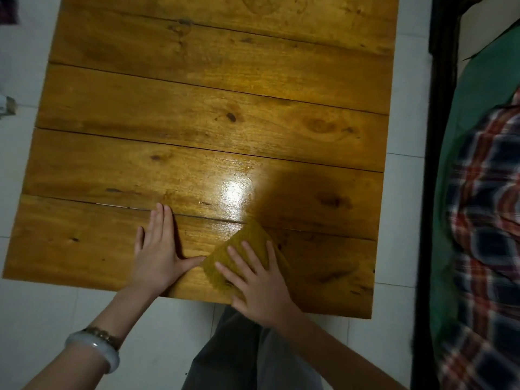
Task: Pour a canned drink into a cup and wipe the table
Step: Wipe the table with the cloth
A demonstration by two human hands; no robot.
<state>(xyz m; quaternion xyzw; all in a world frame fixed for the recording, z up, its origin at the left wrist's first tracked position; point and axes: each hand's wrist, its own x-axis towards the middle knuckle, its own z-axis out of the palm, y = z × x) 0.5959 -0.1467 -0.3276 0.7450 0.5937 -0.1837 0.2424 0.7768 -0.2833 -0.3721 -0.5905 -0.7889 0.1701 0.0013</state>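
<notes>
A folded mustard-yellow cloth [247,246] lies on the wooden plank table [197,122] near its front edge. My right hand [256,285] presses flat on the cloth's near part, fingers spread across it. My left hand [160,254] rests palm down on the bare wood just left of the cloth, fingers apart, thumb tip touching the cloth's left corner. A wet shiny patch [235,192] glints on the wood beyond the cloth. No can and no cup are in view.
The table stands on a white tiled floor [56,319]. A dark wooden bed frame [439,136] runs along the right side, with a green sheet [484,80] and a plaid blanket [484,220] on it. My legs in grey trousers [239,356] are below the table's front edge.
</notes>
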